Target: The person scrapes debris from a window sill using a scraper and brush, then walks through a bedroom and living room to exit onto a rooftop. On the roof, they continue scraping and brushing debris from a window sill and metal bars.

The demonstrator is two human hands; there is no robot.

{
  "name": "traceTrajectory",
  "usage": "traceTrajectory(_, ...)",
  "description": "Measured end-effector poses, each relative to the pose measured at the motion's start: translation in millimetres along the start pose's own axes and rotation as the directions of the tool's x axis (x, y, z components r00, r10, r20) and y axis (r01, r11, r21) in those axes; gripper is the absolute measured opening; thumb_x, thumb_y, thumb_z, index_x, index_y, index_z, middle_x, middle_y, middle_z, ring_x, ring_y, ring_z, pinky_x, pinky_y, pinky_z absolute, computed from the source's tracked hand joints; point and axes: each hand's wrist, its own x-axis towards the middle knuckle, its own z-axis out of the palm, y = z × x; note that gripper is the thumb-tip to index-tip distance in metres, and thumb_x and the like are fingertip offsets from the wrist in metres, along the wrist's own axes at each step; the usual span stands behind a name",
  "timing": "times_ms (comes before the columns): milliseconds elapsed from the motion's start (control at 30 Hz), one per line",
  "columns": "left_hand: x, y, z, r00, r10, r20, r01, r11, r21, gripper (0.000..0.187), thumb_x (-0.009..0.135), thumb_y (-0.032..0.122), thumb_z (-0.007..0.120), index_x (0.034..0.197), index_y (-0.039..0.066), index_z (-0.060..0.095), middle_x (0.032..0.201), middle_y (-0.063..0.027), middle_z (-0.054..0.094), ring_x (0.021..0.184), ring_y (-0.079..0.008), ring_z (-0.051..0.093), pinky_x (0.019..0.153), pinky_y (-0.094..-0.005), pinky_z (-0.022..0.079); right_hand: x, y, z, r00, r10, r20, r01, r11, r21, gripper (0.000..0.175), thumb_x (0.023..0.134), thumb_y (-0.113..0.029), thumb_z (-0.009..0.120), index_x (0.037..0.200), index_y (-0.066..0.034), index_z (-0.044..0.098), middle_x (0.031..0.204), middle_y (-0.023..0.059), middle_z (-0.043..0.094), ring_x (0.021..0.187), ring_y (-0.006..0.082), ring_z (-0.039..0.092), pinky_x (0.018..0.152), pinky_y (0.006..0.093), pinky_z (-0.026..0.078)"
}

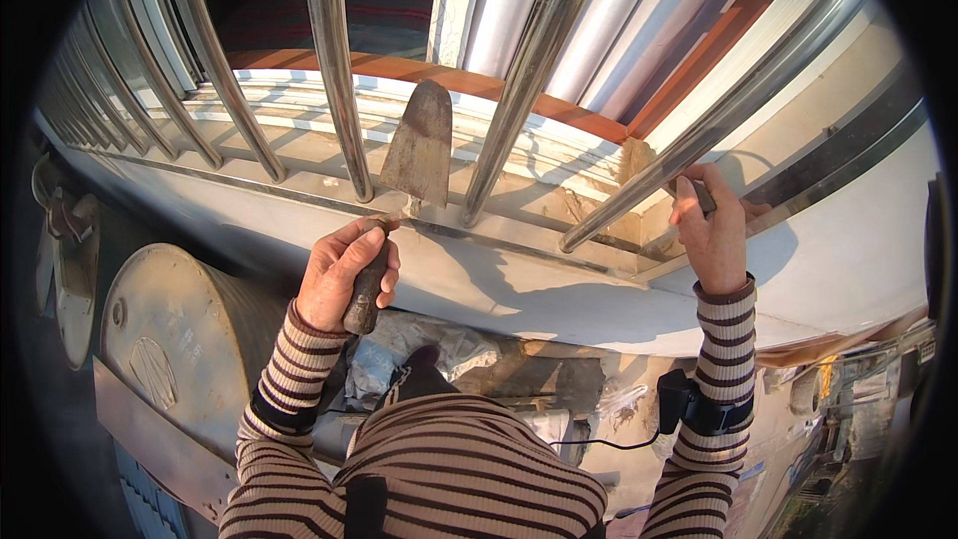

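My left hand (337, 273) grips the dark handle of a bricklaying trowel (419, 142). The blade points up and away, in front of the gap between two metal bars, and looks worn and stained. My right hand (707, 224) is shut on the handle of a brush (636, 157) at the right corner of the window sill. Its pale bristles show beyond a slanting metal bar (644, 198), close to the window frame's lower corner. The sill (509, 191) has a rough, dusty surface near that corner.
Metal window bars (329, 67) rise from the sill's front edge. Behind them are a white window track (299, 97) and a brown frame (464, 76). A rusty steel drum (179, 322) lies at lower left, beside a board (157, 434). A cable runs to my right forearm.
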Motion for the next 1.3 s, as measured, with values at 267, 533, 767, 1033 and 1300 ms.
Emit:
traceTrajectory(267,-59,-5,-12,0.999,-0.017,-0.04,0.019,0.999,0.045,0.03,0.089,0.017,0.052,0.111,-0.003,0.05,0.073,-0.0103,0.056,0.052,-0.0138,0.051,0.044,-0.0239,0.043,-63,-41,-43,0.993,0.094,0.066,-0.093,0.996,-0.011,0.009,0.087,-0.007,0.049,0.089,0.0009,0.052,0.057,0.0035,0.05,0.052,0.0069,0.046,0.049,0.021,0.036)
traceTrajectory(533,-111,-16,-26,0.989,-0.124,-0.086,0.13,0.989,0.075,0.032,0.09,0.019,0.052,0.112,-0.004,0.05,0.068,-0.0084,0.055,0.05,-0.0136,0.051,0.046,-0.023,0.042,-99,-79,-33,0.975,-0.1,0.201,0.081,0.992,0.099,0.014,0.082,-0.005,0.052,0.095,0.0005,0.053,0.057,0.0071,0.055,0.05,0.0142,0.054,0.051,0.0243,0.041)
traceTrajectory(767,-139,-29,-34,0.99,-0.066,-0.128,0.073,0.996,0.05,0.032,0.09,0.019,0.052,0.112,-0.004,0.049,0.07,-0.0093,0.055,0.054,-0.0139,0.052,0.046,-0.0237,0.043,-79,-116,41,0.921,-0.316,0.227,0.242,0.922,0.302,0.016,0.081,-0.003,0.057,0.096,-0.0009,0.053,0.061,0.0101,0.056,0.054,0.0177,0.058,0.051,0.0273,0.044)
traceTrajectory(1033,-172,-45,-51,0.985,-0.043,-0.168,0.027,0.995,-0.095,0.029,0.089,0.017,0.053,0.11,-0.001,0.048,0.075,-0.0102,0.056,0.053,-0.0151,0.051,0.047,-0.0251,0.042,-5,-134,145,0.959,-0.221,0.175,0.108,0.862,0.496,0.015,0.088,-0.013,0.055,0.101,-0.005,0.057,0.064,0.0022,0.056,0.05,0.0072,0.051,0.045,0.0209,0.042)
traceTrajectory(1300,-188,-51,-63,0.982,-0.003,-0.187,-0.02,0.992,-0.125,0.03,0.088,0.019,0.054,0.11,-0.001,0.049,0.073,-0.0094,0.056,0.051,-0.0146,0.05,0.047,-0.0249,0.042,45,-142,215,0.941,-0.053,0.334,-0.231,0.619,0.75,0.022,0.089,-0.007,0.051,0.109,0.0026,0.053,0.065,0.002,0.054,0.052,0.0072,0.047,0.045,0.0185,0.04)
